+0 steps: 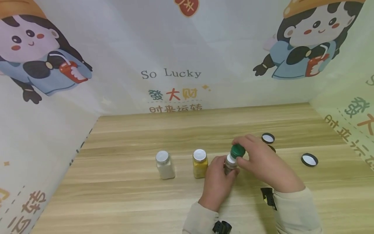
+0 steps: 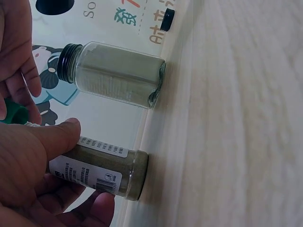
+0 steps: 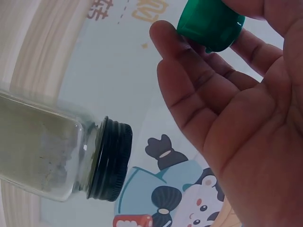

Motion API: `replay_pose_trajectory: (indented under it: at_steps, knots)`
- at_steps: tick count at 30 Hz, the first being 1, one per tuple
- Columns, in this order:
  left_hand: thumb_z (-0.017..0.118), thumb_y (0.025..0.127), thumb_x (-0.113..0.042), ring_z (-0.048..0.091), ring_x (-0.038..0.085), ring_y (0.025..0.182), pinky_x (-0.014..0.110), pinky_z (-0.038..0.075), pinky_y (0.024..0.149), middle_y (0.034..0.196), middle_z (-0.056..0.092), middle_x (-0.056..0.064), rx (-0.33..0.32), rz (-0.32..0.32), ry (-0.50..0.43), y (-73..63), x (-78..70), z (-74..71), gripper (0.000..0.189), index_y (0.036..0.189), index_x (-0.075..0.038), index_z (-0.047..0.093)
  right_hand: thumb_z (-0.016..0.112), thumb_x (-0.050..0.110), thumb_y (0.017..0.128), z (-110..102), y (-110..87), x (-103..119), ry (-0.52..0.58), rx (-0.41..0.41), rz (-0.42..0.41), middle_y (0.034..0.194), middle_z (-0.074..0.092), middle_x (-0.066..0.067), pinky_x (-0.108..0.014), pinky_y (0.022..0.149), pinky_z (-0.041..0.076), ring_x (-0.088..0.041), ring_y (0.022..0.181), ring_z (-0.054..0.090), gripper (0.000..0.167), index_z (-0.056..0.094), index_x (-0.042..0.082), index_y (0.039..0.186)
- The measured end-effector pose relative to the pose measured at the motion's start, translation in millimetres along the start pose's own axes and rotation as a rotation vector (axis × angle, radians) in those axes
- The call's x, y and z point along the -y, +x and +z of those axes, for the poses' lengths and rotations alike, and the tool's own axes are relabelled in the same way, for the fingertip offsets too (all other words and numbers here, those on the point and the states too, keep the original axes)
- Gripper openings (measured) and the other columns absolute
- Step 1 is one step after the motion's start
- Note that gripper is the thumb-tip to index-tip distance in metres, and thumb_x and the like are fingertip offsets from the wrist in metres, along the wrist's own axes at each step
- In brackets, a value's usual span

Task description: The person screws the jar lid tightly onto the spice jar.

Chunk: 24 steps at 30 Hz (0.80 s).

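My left hand [image 1: 217,182] grips a small spice bottle [image 2: 102,168] with a barcode label and greenish-brown powder inside. Its white mouth shows at the top in the head view. Above that mouth, my right hand [image 1: 261,162] pinches a green cap [image 1: 238,151] between thumb and fingers; the right wrist view shows the same green cap [image 3: 210,26] close up. Just left of my left hand stands a jar of yellow powder [image 1: 200,165]. A capped glass jar [image 2: 118,73] of greenish powder stands beside the bottle, mostly hidden behind my right hand in the head view.
Farther left stands a jar of white powder [image 1: 165,167]. Two black lids lie upturned on the wooden table [image 1: 122,188]: one lid [image 1: 268,138] behind my right hand, another lid [image 1: 309,160] to its right. A printed cloth [image 1: 122,81] walls the back and sides.
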<state>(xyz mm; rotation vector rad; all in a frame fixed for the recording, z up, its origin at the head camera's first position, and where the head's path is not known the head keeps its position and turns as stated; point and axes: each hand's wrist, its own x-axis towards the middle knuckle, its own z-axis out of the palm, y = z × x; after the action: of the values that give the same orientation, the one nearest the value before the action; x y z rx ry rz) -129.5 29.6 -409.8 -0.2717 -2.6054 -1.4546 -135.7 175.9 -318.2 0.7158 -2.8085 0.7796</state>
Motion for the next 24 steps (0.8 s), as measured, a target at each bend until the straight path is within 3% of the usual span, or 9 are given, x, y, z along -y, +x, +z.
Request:
replay_pose_trajectory:
  at_steps: [12,19,24]
  knots:
    - [0.079,0.086,-0.014,0.057,0.01,0.089,0.028,0.051,0.079,0.101,0.063,-0.002,-0.011,-0.004,-0.003,1.3,-0.2,0.2,0.028,0.111,-0.007,0.069,0.074,0.004,0.086,6.3,5.6,1.2,-0.005,0.06,0.003,0.124,0.062,-0.015,-0.049,0.088,0.052,-0.031,0.109,0.062,0.037,0.063,0.002,0.121]
    - [0.081,0.083,-0.012,0.058,0.011,0.087,0.03,0.051,0.079,0.096,0.063,-0.002,-0.055,0.034,0.004,1.7,4.2,2.9,0.026,0.106,-0.007,0.07,0.074,0.004,0.085,7.8,6.1,-0.5,-0.008,0.066,-0.006,0.119,0.063,-0.01,-0.045,0.085,0.053,-0.025,0.103,0.063,0.036,0.063,0.004,0.12]
    - [0.08,0.085,-0.013,0.058,0.011,0.089,0.031,0.051,0.081,0.097,0.063,-0.003,-0.042,0.015,0.001,2.7,3.8,2.3,0.025,0.106,-0.007,0.07,0.074,0.003,0.085,8.6,6.9,-0.1,0.013,0.082,-0.014,0.116,0.065,-0.008,-0.044,0.086,0.053,-0.025,0.103,0.063,0.035,0.065,0.005,0.118]
